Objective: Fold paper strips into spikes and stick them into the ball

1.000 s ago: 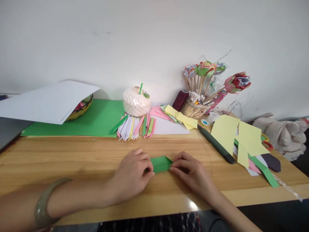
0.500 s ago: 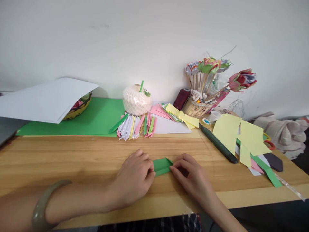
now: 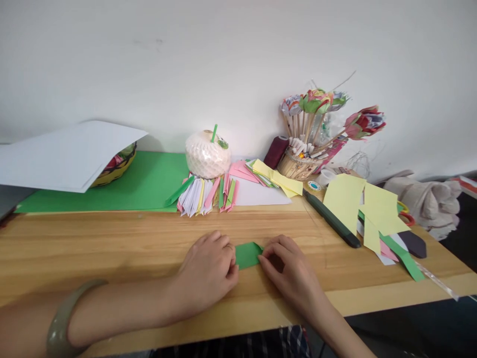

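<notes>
A small piece of green paper (image 3: 247,255) lies on the wooden table between my hands, its upper right corner slightly raised. My left hand (image 3: 210,273), with a bangle on the wrist, is closed on the paper's left end, fingers curled over it. At the right end, my right hand (image 3: 288,268) pinches the edge between thumb and fingers. Beyond them sits a row of folded paper pieces (image 3: 201,195) in white, pink, yellow and green, below a white wrapped coconut (image 3: 207,155) with a green straw.
Right of my hands lie a dark green cutter-like tool (image 3: 331,219), yellow paper sheets (image 3: 345,201) and paper strips. Behind stand paper flowers in a pot (image 3: 298,166) and a dark red thread spool (image 3: 276,152). White sheets (image 3: 67,154) cover a basket at left. The table's front edge (image 3: 179,338) is close.
The green paper's lower fold strip, visible before, no longer shows, and its face looks flat. Both hands stay at its ends. The whole view has shifted slightly.
</notes>
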`<action>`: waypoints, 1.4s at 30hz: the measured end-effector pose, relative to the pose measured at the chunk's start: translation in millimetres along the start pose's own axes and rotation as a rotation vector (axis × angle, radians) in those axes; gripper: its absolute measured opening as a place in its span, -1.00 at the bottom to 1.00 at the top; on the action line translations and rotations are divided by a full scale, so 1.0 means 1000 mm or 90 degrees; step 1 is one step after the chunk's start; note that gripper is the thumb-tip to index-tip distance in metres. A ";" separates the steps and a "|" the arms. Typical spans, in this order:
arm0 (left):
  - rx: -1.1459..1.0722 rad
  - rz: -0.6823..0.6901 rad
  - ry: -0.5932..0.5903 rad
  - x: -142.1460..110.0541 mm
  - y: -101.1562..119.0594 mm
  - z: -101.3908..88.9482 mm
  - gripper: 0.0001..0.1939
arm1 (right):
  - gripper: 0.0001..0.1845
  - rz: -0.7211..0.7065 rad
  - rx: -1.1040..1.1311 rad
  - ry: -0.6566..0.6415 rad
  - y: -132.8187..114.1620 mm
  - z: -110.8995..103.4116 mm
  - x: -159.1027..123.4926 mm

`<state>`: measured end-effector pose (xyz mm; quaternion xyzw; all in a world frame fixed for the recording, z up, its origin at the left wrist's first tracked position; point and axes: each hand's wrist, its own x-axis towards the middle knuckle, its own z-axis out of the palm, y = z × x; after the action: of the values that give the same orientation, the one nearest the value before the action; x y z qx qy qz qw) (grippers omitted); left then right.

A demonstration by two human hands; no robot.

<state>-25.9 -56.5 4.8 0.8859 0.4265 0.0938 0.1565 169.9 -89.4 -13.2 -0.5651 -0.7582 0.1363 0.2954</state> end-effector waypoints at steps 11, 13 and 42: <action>-0.039 -0.013 -0.022 -0.001 -0.001 -0.002 -0.89 | -0.86 0.024 0.011 -0.009 0.003 -0.003 0.000; -0.059 -0.015 -0.021 -0.002 -0.003 -0.003 -0.89 | -0.86 0.027 0.013 -0.008 0.002 -0.004 0.001; 0.144 0.271 0.285 -0.028 -0.016 0.010 -0.58 | -0.88 0.034 -0.012 0.016 -0.002 -0.004 -0.002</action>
<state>-52.1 -70.9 -11.3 0.9243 0.2634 0.2689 -0.0635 170.6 -92.8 -9.9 -0.5896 -0.7404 0.1296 0.2956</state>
